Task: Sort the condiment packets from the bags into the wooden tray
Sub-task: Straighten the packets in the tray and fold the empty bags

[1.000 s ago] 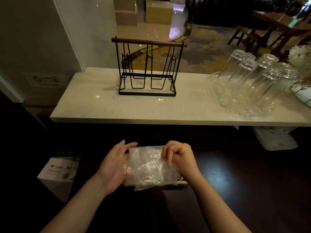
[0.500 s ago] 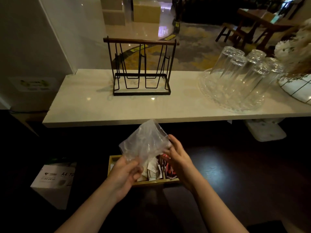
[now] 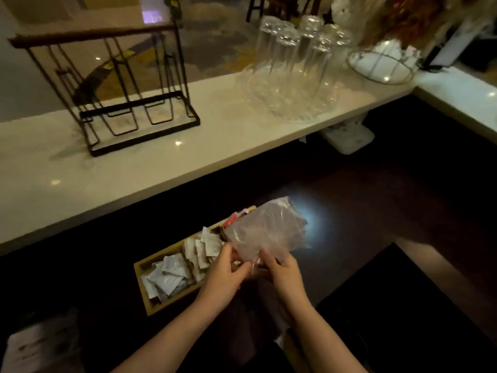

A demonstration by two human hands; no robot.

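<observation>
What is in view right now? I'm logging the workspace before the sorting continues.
wooden tray: one, light wood, on the dark lower surface, compartments holding packets
condiment packets: many, mostly white, some red at the far end, in the tray
plastic bag: one, clear, held over the tray's far end
wire rack: one, black with a wooden top bar, on the pale counter
drinking glasses: several, clear, upside down on a glass tray, counter right
wire basket: one, holding white items, far right
left hand: grip on the bag's lower edge
right hand: grip on the bag's lower edge
</observation>
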